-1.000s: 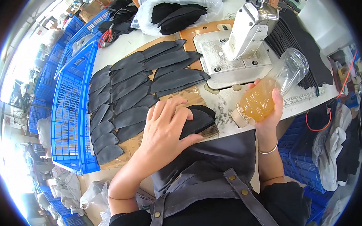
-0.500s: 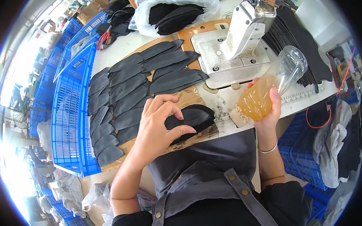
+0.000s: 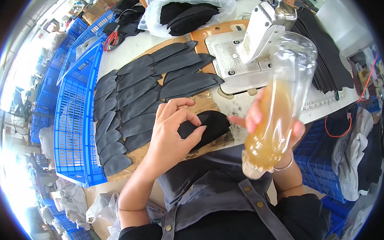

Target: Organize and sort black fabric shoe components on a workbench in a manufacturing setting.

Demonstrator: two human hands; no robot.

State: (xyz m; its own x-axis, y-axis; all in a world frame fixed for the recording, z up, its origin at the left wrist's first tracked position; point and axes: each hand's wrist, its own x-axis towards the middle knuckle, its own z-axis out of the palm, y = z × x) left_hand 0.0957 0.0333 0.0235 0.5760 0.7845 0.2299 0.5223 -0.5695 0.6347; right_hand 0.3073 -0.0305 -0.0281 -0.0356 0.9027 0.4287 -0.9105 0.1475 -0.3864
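Note:
My right hand (image 3: pixel 264 122) grips a clear plastic bottle (image 3: pixel 281 97) partly filled with amber liquid, tipped so its neck points toward me. My left hand (image 3: pixel 172 134) rests with curled fingers on a dark fabric piece (image 3: pixel 213 123) lying on the brown board (image 3: pixel 205 101) at the table's near edge. Several dark grey curved fabric pieces (image 3: pixel 137 101) lie in overlapping rows left of that hand. A white sewing machine (image 3: pixel 263 29) stands behind the bottle.
A blue plastic crate (image 3: pixel 76 116) stands left of the table. A plastic bag of dark pieces (image 3: pixel 187 12) lies at the back, with red-handled scissors (image 3: pixel 112 37) on the white tabletop. A stack of black strips (image 3: pixel 325 52) lies right of the machine.
My right hand has raised and tipped the bottle closer to me. My left hand has lifted its fingers and curled them over the dark piece.

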